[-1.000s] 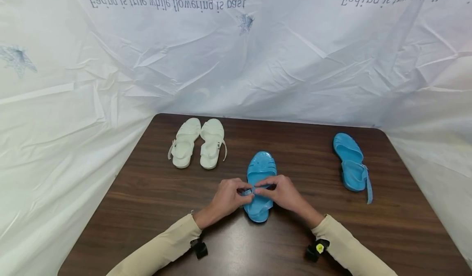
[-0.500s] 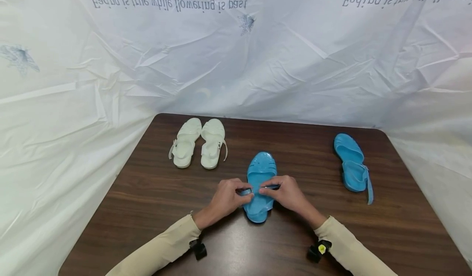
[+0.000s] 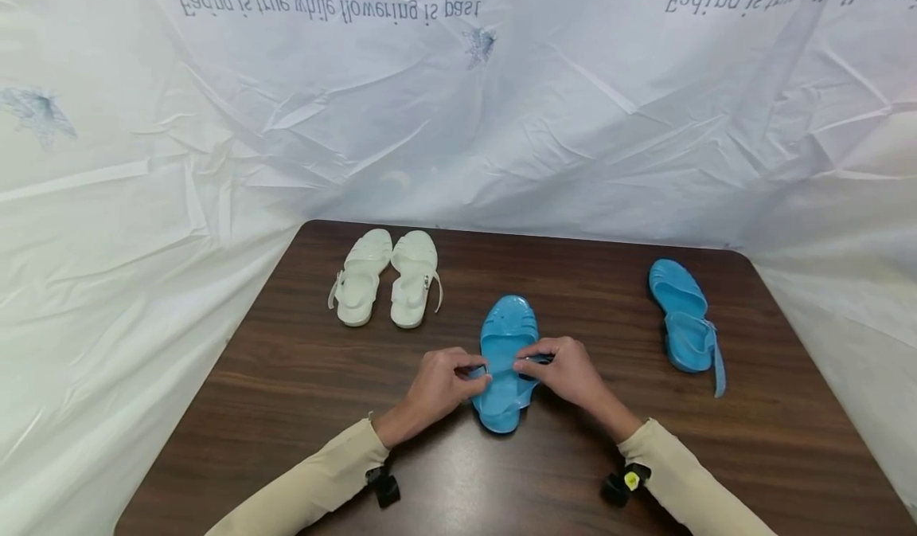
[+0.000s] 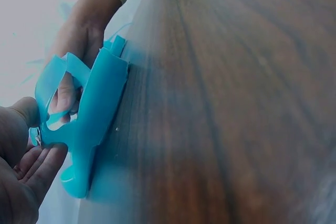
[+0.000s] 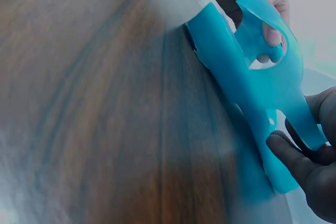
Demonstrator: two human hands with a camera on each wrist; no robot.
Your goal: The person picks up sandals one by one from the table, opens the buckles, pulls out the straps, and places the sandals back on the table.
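Buckle pinched by the left hand, at the left edge of the middle blue sandal. Strap of the same sandal pinched by the right hand, at the opposite edge. Apart from each other, both ends, with the footbed showing between. Under the two hands, the middle blue sandal itself, lying sole down on the dark wood-grained bench, toe toward the far edge, heel nearest.

Back from the hands, to either side of the sandal's heel: left sleeve and right sleeve, both cream, each with a black device at the cuff, the right one marked with yellow.

Beyond the middle blue sandal and to its left, two white sandals, side by side, toes pointing away. Well to the right of the middle blue sandal, slightly farther off, another blue sandal, with a loose strap trailing from its right side. Past the bench's far edge, behind everything, a wrinkled white sheet printed with upside-down lettering.
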